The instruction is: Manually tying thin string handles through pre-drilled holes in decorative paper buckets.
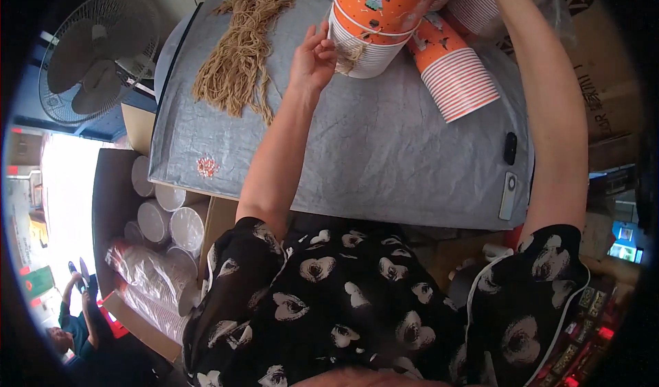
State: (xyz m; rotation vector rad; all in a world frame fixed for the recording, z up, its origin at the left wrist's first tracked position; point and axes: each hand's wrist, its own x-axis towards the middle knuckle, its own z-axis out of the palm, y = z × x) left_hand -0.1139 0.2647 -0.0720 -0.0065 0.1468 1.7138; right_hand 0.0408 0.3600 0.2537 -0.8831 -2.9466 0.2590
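My left hand (316, 59) is palm up beside a stack of orange-and-white paper buckets (374, 9), its fingers loosely bent and apart, with no object visible in it. The fingertips are at the stack's left side; whether they touch it I cannot tell. A tan cord (353, 56) hangs against the white rims of the lower buckets. My right forearm (549, 105) stretches up past the right side, and the hand is cut off by the top edge. Another bucket stack (458, 74) lies tilted on the grey-covered table (398, 153), right of the first.
A bundle of tan cords (240, 54) lies at the left, with small red-and-white bits (207, 167) nearer. A black object (510, 148) and a silver one (508, 196) rest by the right edge. A box of wrapped white tubs (154, 263) and a fan (98, 57) stand left.
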